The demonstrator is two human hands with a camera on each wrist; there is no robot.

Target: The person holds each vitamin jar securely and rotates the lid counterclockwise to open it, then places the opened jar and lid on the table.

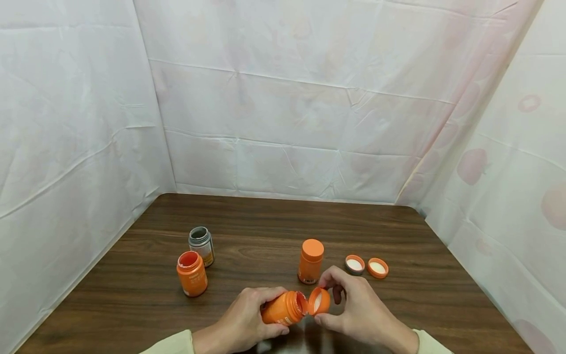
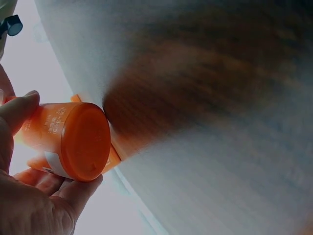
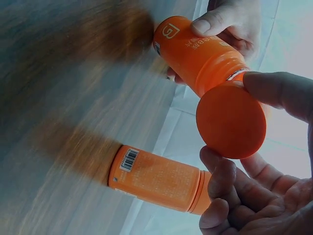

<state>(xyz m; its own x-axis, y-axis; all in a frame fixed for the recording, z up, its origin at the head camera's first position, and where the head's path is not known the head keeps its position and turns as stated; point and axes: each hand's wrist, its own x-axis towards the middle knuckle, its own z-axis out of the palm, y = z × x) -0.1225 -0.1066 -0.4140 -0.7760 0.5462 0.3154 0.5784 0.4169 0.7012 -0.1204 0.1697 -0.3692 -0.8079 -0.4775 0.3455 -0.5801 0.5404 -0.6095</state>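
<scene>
My left hand (image 1: 247,317) grips an orange bottle (image 1: 280,309) tipped on its side, its open mouth facing right. The left wrist view shows the bottle's round base (image 2: 87,142), with thumb and fingers about the body. Between thumb and fingers my right hand (image 1: 360,307) pinches an orange screw cap (image 1: 325,301), its white lining turned towards the bottle mouth. Cap and mouth are very close; whether they touch I cannot tell. From the right wrist view, the flat top of the cap (image 3: 231,120) covers part of the bottle's neck.
A capped orange bottle (image 1: 311,263) stands just beyond the hands. At left are an uncapped orange bottle (image 1: 193,280) and an uncapped grey bottle (image 1: 204,255). Two loose caps, one grey-rimmed (image 1: 354,265) and one orange (image 1: 378,268), lie lining-up at right on the dark wooden table (image 1: 256,216).
</scene>
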